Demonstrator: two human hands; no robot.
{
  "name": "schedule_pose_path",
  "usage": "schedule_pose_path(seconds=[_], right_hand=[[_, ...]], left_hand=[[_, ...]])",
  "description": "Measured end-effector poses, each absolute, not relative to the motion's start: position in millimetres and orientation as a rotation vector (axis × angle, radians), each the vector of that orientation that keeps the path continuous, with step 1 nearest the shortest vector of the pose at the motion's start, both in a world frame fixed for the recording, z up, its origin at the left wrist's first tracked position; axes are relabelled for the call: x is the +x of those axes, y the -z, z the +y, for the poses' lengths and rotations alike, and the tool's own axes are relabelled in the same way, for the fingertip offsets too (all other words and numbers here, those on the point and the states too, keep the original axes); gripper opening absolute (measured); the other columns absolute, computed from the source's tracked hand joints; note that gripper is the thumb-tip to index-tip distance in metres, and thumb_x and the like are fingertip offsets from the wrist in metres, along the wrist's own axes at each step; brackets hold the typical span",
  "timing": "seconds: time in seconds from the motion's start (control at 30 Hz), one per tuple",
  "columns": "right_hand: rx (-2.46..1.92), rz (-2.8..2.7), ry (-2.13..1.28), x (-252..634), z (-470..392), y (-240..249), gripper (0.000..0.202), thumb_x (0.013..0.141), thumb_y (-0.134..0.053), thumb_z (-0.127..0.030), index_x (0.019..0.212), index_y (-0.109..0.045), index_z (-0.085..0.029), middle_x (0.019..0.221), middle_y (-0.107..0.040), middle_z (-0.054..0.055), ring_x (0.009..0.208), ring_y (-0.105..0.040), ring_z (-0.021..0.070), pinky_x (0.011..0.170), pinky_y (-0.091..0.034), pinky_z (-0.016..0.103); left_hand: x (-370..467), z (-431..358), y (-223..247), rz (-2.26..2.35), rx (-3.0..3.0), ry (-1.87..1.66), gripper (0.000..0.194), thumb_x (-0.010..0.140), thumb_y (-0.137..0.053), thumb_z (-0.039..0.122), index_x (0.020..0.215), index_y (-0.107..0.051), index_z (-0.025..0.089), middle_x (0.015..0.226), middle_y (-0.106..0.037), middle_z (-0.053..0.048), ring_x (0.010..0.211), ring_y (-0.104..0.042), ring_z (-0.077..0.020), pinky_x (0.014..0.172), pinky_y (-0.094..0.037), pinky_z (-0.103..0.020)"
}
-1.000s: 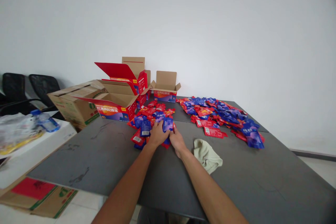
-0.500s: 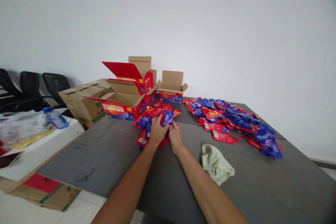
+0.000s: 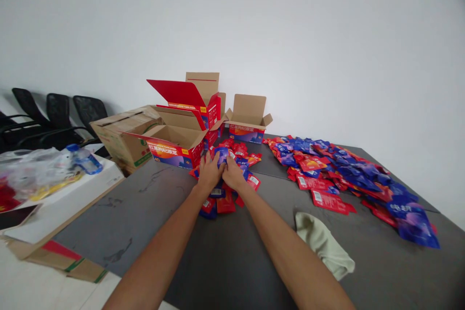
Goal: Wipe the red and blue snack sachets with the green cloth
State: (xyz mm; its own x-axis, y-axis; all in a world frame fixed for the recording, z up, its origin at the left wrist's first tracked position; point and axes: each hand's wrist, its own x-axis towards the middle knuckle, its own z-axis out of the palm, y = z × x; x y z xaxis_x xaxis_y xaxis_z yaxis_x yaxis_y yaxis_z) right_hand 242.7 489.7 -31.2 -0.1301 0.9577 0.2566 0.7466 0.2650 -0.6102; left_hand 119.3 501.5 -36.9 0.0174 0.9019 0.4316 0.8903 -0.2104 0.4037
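My left hand [image 3: 209,172] and my right hand [image 3: 232,174] meet over a near heap of red and blue sachets [image 3: 225,202]. Between them stands a blue sachet [image 3: 221,153], its top showing above the fingers. Both hands are closed around its lower part, which they hide, along with anything else in the grip. Loose sachets lie around and under the wrists. Just beyond, to the left, is a red and blue carton [image 3: 170,153] with its flaps up.
More open cartons [image 3: 247,133] stand at the back against the wall. A larger heap of sachets [image 3: 319,164] spreads over the right side of the dark table [image 3: 145,213]. A pale cloth [image 3: 323,242] lies nearer. On the left are a brown box [image 3: 119,131] and a water bottle [image 3: 84,159].
The view has shifted and come a little nearer the table. My hands have drawn together around the blue sachet, and the near heap's sachets are spread out more to the front.
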Motion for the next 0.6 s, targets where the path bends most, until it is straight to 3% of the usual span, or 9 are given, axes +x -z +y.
schedule_pose_path(seconds=[0.1,0.2,0.4,0.6], right_hand=[[-1.564,-1.955,-0.439,244,495,34,0.057,0.092,-0.041,-0.014,0.148,-0.039,-0.011,0.156,-0.038,0.017,0.145,-0.033,0.023,0.119,-0.026,0.041],[-1.628,-2.01,-0.425,249,493,29,0.059,0.091,-0.042,-0.016,0.149,-0.038,-0.015,0.159,-0.034,0.014,0.147,-0.029,0.0265,0.119,-0.023,0.051],[-1.673,-2.018,-0.36,270,475,11,0.057,0.089,-0.042,-0.015,0.147,-0.042,-0.017,0.154,-0.043,0.011,0.143,-0.034,0.0247,0.116,-0.027,0.046],[-1.781,-2.021,-0.228,304,432,5,0.044,0.09,-0.045,-0.022,0.132,-0.057,-0.022,0.144,-0.051,0.012,0.136,-0.04,0.0307,0.109,-0.033,0.05]], left_hand=[[124,503,36,2.126,2.229,-0.872,0.056,0.093,-0.049,0.049,0.145,-0.051,0.029,0.157,-0.04,-0.012,0.148,-0.022,-0.042,0.116,-0.016,-0.066],[127,502,30,2.18,2.221,-0.778,0.055,0.093,-0.047,0.05,0.143,-0.053,0.029,0.154,-0.044,-0.013,0.148,-0.02,-0.0427,0.115,-0.012,-0.07],[141,489,18,2.221,2.25,-0.791,0.054,0.093,-0.046,0.046,0.142,-0.053,0.024,0.155,-0.041,-0.018,0.147,-0.022,-0.0435,0.114,-0.016,-0.07],[182,457,12,2.097,2.384,-0.827,0.049,0.094,-0.045,0.042,0.139,-0.056,0.025,0.153,-0.044,-0.017,0.147,-0.025,-0.0407,0.115,-0.019,-0.067]])
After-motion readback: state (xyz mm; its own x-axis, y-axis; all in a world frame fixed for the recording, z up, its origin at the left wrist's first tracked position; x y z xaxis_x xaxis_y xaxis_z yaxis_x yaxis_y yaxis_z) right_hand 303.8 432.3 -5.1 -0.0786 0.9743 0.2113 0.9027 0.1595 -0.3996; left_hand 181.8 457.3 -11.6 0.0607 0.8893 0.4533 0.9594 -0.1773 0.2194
